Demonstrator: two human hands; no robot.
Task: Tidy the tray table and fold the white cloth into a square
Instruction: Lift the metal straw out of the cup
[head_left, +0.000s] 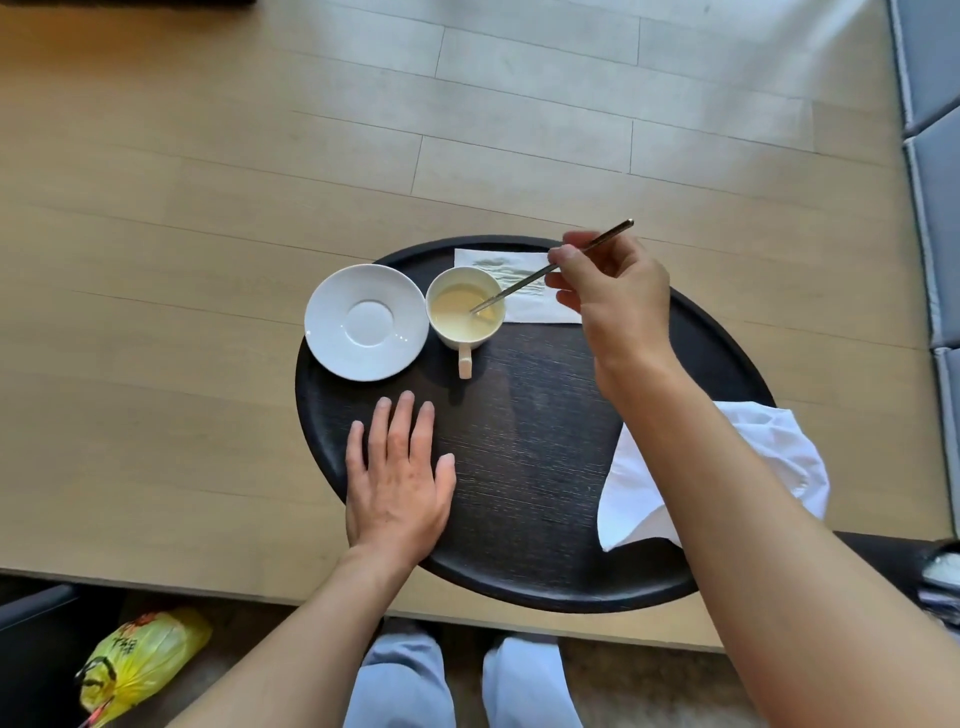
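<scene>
Right hand (613, 296) pinches thin metal spoon (550, 267) in full white ceramic cup (466, 307), left hand (397, 480) flat, fingers spread, empty, on round dark wooden tray table (519, 467); hasty lift may drip or tip.

A round dark tray table (524, 467) carries a white saucer (367, 322), a cup (465, 309) of pale liquid just beside it, a paper napkin (524, 299) behind the cup, and a crumpled white cloth (639, 483) (overhanging the right rim).

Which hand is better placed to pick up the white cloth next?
Left, probably: the left hand lies flat and empty on the tray. The right hand holds the spoon in the cup.
</scene>
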